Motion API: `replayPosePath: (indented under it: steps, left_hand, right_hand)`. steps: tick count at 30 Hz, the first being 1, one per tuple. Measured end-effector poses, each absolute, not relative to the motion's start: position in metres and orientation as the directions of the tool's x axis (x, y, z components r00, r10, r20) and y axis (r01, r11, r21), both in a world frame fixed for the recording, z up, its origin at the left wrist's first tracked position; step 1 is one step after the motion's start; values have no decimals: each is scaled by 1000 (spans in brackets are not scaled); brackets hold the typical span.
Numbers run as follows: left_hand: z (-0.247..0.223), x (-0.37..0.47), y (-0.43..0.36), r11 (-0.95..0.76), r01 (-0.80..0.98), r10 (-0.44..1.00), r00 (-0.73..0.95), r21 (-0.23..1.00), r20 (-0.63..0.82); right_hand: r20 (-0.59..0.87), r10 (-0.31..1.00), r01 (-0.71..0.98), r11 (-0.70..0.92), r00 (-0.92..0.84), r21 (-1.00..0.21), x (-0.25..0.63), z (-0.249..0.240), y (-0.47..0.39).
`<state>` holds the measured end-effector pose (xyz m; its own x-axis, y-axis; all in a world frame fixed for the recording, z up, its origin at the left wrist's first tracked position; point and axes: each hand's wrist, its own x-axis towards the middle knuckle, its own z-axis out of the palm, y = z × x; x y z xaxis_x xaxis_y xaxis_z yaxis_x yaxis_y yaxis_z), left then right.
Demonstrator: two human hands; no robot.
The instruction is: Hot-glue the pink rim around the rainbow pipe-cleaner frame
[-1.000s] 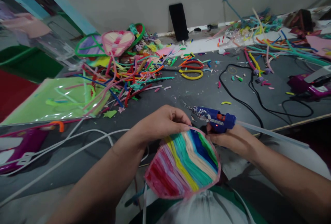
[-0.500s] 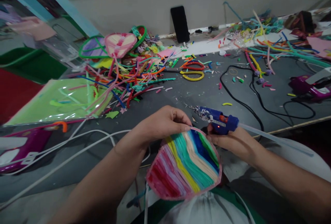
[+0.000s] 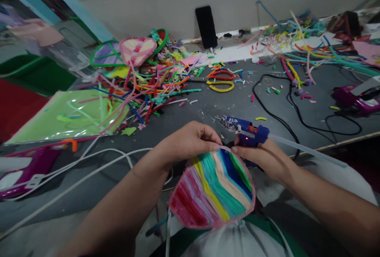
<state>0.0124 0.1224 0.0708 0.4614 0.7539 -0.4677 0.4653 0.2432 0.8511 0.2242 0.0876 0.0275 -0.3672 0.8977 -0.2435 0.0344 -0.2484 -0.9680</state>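
A rounded panel of rainbow-coloured strips with a pink edge [image 3: 213, 189] hangs over the table's front edge. My left hand [image 3: 197, 140] pinches its upper rim between thumb and fingers. My right hand [image 3: 257, 154] is wrapped round a blue glue gun [image 3: 247, 131], and its thumb lies by the panel's upper right edge. The gun's tip points left above the table, with glue and scraps stuck on its front and a small red light glowing. A clear glue stick [image 3: 308, 150] juts from its back. Some right fingers are hidden behind the gun.
Scissors [image 3: 221, 87] with red and yellow handles lie beside a heap of coloured pipe cleaners [image 3: 148, 87]. A black phone [image 3: 206, 27] leans on the wall. Purple glue guns lie at the far left [image 3: 35, 166] and right [image 3: 356, 99]; a black cord [image 3: 267, 110] loops across the table.
My right hand and the blue glue gun have moved slightly left and up, nearer my left hand. My left hand and the panel have hardly moved.
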Motion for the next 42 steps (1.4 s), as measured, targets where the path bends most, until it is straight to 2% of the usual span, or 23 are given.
replayPosePath:
  steps: [7,19,30,42]
  left_hand:
    - [69,13,122,240,461,746,476,855,-466]
    - [68,14,124,244,458,740,481,855,-469]
    - [69,13,123,246,456,742,479,855,-469]
    - [71,15,123,249,487,751,448,837,-484]
  right_hand:
    - [-239,901,70,-229,-363,-971,219,34,90]
    - [-290,887,67,-286,-359,-956,217,36,88]
    - [-254,900,101,-233,-354,-967,218,30,89]
    - [-253,886,40,-258,-390,-965,219,31,90]
